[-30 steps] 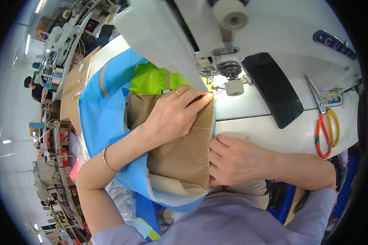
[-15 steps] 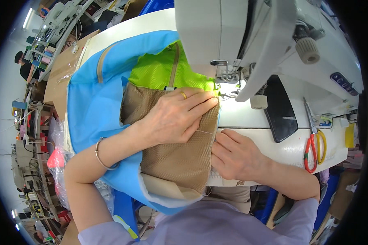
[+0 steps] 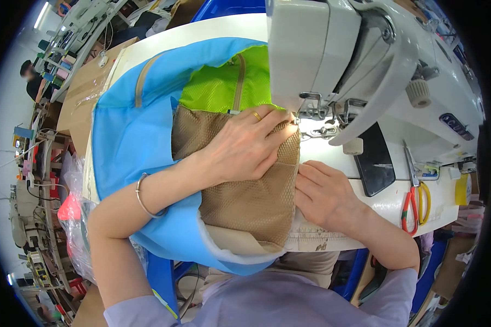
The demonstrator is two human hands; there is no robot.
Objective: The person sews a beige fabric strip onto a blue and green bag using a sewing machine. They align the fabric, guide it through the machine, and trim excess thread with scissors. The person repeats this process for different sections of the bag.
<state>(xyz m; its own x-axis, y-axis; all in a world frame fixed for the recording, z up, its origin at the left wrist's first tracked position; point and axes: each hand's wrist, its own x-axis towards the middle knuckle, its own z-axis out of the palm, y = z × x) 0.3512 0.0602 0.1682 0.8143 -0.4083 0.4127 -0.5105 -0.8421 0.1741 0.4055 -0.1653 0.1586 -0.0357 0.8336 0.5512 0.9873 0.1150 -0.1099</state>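
Observation:
A bag-like sewn piece of sky-blue cloth (image 3: 128, 131), lime-green fabric (image 3: 215, 87) and brown mesh (image 3: 251, 212) lies beside the sewing machine (image 3: 316, 49). My left hand (image 3: 245, 144) rests flat on the mesh, fingers stretched toward the presser foot (image 3: 322, 132), where a lamp lights the work. The mesh's right edge runs up to the foot; the needle itself is hard to make out. At that same edge, nearer my body, my right hand (image 3: 327, 193) pinches the mesh, its fingertips partly hidden.
A dark phone (image 3: 373, 163) lies on the white table (image 3: 333, 240) right of the foot. Scissors (image 3: 412, 191) with red and yellow handles lie farther right. Plastic wrapping (image 3: 73, 218) hangs at the left. Other machines and a person (image 3: 33, 82) stand in the background.
The view has shifted slightly. Relative to the machine, the cloth has slid a little away from me, and the green corner by the foot is now hidden. Both hands keep their hold.

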